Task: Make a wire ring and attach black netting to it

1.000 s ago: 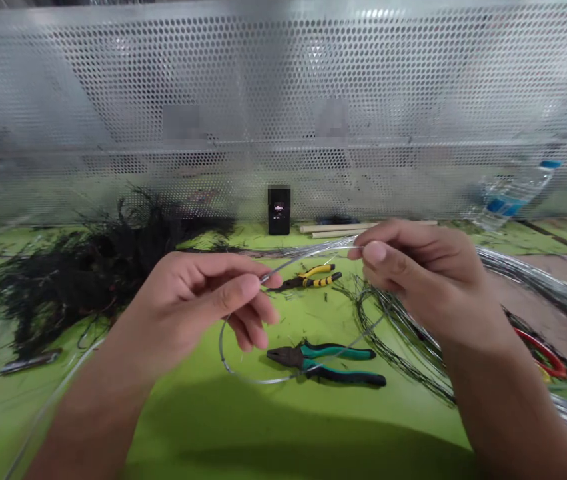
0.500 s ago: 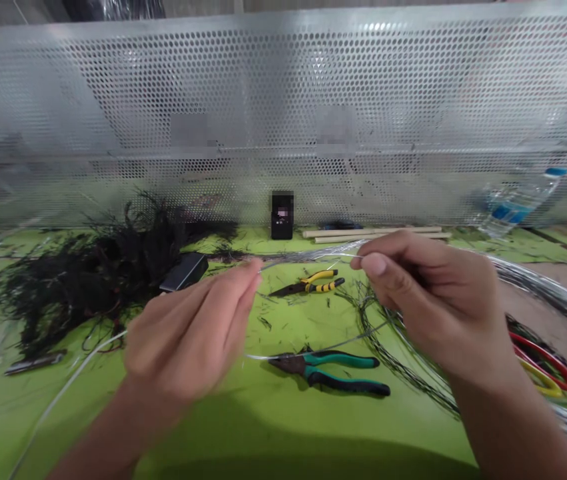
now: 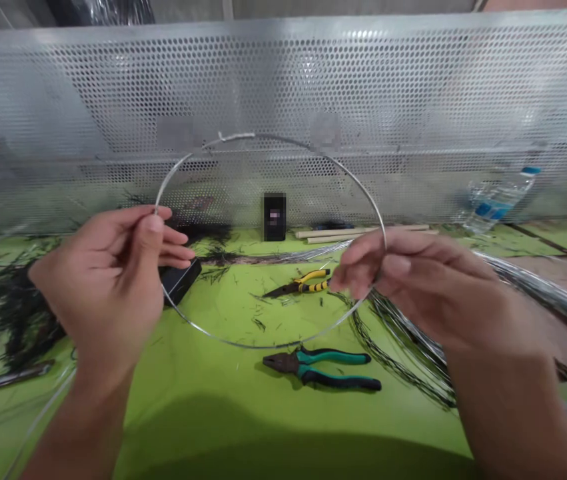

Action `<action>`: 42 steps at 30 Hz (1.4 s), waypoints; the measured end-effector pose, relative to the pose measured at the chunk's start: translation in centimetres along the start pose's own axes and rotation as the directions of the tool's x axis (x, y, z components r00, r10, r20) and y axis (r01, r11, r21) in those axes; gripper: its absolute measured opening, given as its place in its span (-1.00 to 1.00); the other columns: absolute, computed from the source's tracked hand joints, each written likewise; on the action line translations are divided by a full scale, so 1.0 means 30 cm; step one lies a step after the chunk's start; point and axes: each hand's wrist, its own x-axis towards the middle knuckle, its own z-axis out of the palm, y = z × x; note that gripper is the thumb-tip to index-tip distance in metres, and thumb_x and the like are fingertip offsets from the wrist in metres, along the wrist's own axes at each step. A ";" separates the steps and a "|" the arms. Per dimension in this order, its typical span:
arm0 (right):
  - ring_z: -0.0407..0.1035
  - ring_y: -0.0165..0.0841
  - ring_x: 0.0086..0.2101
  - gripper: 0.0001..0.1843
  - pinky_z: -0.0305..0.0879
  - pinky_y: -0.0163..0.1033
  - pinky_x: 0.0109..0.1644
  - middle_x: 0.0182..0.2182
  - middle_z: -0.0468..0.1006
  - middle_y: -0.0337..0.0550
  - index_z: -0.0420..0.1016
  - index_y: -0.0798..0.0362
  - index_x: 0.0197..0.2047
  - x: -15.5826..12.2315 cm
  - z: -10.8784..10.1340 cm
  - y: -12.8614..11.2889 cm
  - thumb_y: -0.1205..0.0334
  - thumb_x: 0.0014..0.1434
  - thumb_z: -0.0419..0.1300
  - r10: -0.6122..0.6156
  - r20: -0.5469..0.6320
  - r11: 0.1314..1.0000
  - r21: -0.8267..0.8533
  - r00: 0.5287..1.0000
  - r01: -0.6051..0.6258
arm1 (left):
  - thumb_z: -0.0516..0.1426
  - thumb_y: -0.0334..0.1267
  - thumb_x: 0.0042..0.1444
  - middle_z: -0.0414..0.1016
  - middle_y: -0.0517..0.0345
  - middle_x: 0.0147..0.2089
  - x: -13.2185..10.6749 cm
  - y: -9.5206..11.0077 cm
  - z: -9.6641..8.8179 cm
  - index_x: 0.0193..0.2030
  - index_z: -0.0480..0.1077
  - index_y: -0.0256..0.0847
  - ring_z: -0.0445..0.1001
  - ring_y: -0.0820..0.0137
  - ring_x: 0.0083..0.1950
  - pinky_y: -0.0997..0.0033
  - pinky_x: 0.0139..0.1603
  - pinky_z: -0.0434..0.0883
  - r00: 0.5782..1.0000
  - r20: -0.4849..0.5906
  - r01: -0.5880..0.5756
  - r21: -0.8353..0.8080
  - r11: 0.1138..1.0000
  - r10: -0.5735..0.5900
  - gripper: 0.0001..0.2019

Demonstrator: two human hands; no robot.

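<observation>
A thin silvery wire ring (image 3: 269,346) is held up in front of me, tilted, its lower side passing just above the green-handled pliers. At its top a short stretch looks wrapped, with a small end sticking up. My left hand (image 3: 113,273) pinches the ring's left side between thumb and index finger, the other fingers loosely curled. On the right side, my right hand (image 3: 443,287) grips it between thumb and fingers. The green-handled pliers (image 3: 323,369) lie on the green table, and yellow-and-black long-nose pliers (image 3: 298,284) lie farther back.
Black fibres (image 3: 18,307) are heaped at the left beside a black box (image 3: 183,283). Bundled wires (image 3: 538,283) spread on the right. Pale sticks (image 3: 363,233), a phone (image 3: 274,219) and a water bottle (image 3: 498,202) sit at the back, before a perforated metal panel (image 3: 243,80).
My hands have moved apart, the left one outward and turned so its fingers show. The wire, earlier held near its upper part, is now raised and visible as a whole ring.
</observation>
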 end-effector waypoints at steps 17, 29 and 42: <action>0.59 -0.41 -0.35 -0.87 0.51 -0.31 -0.24 -0.36 0.70 -0.16 0.62 0.06 -0.04 0.009 0.092 0.053 0.25 0.44 0.25 -0.024 0.224 0.997 -0.060 0.974 0.038 | 0.21 -0.01 0.38 0.72 0.05 -0.18 -0.007 -0.256 0.126 -0.05 0.45 -0.17 0.74 0.31 -0.21 0.34 -0.17 0.73 0.938 0.335 0.168 -0.201 0.965 -0.094 -0.74; 0.46 -0.44 -0.38 -0.96 0.36 -0.34 -0.28 -0.40 0.62 -0.18 0.60 0.11 -0.21 0.016 0.127 0.093 0.41 0.32 0.33 0.060 0.258 0.997 0.038 0.964 -0.072 | 0.21 -0.06 0.39 0.66 0.11 -0.16 -0.006 -0.252 0.110 -0.02 0.49 -0.15 0.70 0.37 -0.22 0.34 -0.15 0.72 0.954 0.301 0.039 -0.136 0.990 0.004 -0.78; 0.37 -0.45 -0.50 -0.83 0.29 -0.32 -0.39 -0.51 0.52 -0.24 0.56 0.09 -0.33 0.022 0.150 0.122 0.26 0.30 0.37 0.166 0.202 0.971 0.136 0.965 -0.195 | 0.18 -0.28 0.38 0.73 0.14 -0.11 -0.009 -0.185 0.060 -0.02 0.61 -0.05 0.71 0.34 -0.12 0.33 -0.03 0.65 0.891 0.217 -0.427 0.096 0.899 0.399 -0.84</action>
